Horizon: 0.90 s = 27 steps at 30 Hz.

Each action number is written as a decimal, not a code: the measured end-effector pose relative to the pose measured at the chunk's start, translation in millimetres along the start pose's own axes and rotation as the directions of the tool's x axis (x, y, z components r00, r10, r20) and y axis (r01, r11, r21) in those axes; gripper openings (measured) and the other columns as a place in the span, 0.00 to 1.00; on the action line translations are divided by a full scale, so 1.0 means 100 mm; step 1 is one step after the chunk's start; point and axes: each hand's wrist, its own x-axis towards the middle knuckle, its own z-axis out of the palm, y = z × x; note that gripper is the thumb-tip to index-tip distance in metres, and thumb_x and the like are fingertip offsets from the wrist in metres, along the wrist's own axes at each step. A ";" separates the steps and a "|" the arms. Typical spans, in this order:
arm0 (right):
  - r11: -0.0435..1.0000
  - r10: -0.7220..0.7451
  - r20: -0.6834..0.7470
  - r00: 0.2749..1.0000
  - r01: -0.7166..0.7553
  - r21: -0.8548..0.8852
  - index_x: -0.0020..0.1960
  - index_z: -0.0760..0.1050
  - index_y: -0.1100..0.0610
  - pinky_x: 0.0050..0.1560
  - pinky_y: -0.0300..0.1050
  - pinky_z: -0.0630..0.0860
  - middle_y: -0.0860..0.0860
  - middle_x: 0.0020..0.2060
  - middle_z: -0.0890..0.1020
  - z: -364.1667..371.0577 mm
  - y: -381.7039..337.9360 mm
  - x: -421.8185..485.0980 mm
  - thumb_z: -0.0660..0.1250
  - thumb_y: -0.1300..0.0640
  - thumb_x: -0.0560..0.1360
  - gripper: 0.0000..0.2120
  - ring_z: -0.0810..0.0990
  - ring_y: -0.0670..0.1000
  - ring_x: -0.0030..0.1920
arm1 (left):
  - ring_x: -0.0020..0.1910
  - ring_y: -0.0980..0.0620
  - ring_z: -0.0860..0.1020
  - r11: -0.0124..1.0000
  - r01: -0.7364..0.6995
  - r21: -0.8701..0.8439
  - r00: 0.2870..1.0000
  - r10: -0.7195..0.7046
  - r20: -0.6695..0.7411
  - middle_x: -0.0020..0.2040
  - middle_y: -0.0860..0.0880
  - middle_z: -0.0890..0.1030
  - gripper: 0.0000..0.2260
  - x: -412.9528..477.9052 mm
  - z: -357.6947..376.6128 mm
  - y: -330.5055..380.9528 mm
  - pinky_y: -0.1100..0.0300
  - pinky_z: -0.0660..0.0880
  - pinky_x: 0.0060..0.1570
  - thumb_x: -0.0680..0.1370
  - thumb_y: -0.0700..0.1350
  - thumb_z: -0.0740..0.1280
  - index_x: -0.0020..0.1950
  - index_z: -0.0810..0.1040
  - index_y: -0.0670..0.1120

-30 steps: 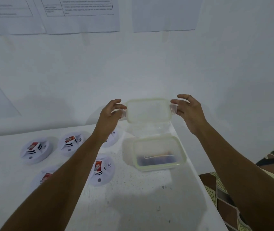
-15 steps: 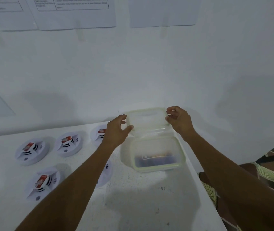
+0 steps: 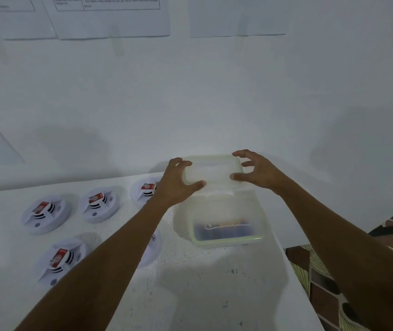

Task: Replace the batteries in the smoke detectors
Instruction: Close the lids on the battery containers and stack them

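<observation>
Head view, left to right: smoke detectors lie face-up on the white counter [image 3: 190, 295], one at far left [image 3: 45, 212], one below it [image 3: 60, 259], one further in [image 3: 100, 203], one partly behind the left wrist [image 3: 144, 191] and one mostly hidden under the left forearm [image 3: 153, 244]; the left hand [image 3: 177, 182] grips the left end of a clear lid [image 3: 211, 172], thumb on the near edge, fingers curled over the far edge; the right hand [image 3: 258, 172] pinches the right end the same way, its fingers partly spread; the lid's long axis runs left to right between them; the open box [image 3: 224, 225] sits on the counter just below and nearer the person, batteries dimly visible inside; for reaching in, the right hand looks slightly nearer, and the detectors lie off to the left.
</observation>
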 end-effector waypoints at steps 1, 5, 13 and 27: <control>0.996 -0.038 0.060 0.997 0.042 -0.079 0.68 0.69 0.41 0.63 0.48 0.73 0.43 0.68 0.71 0.00 -0.01 0.03 0.79 0.43 0.64 0.36 0.72 0.46 0.65 | 0.75 0.51 0.59 1.000 -0.008 0.026 1.000 0.008 0.020 0.76 0.49 0.60 0.33 0.03 0.00 0.01 0.58 0.59 0.70 0.70 0.57 0.75 0.71 0.68 0.49; 0.961 -0.118 0.153 0.981 0.152 -0.233 0.73 0.64 0.42 0.72 0.49 0.65 0.45 0.75 0.64 0.04 -0.01 0.12 0.81 0.41 0.60 0.46 0.64 0.46 0.73 | 0.77 0.51 0.55 0.995 -0.019 0.095 0.993 0.008 0.115 0.79 0.51 0.55 0.40 0.15 -0.04 0.02 0.52 0.57 0.73 0.66 0.60 0.77 0.73 0.66 0.51; 0.901 -0.239 0.052 0.970 0.241 -0.361 0.68 0.66 0.48 0.61 0.42 0.67 0.44 0.67 0.70 0.16 0.04 0.16 0.80 0.44 0.62 0.40 0.66 0.45 0.64 | 0.71 0.51 0.65 0.954 -0.125 0.271 0.992 0.118 0.042 0.72 0.51 0.67 0.40 0.20 0.01 -0.04 0.56 0.63 0.69 0.64 0.65 0.75 0.70 0.68 0.48; 0.981 -0.134 -0.035 0.990 0.128 -0.144 0.72 0.66 0.53 0.66 0.45 0.65 0.49 0.70 0.70 0.43 0.08 0.45 0.62 0.43 0.79 0.25 0.67 0.52 0.70 | 0.59 0.50 0.65 0.988 0.022 -0.155 0.999 -0.028 -0.036 0.56 0.51 0.68 0.20 0.36 0.24 -0.03 0.54 0.69 0.57 0.77 0.56 0.67 0.61 0.67 0.46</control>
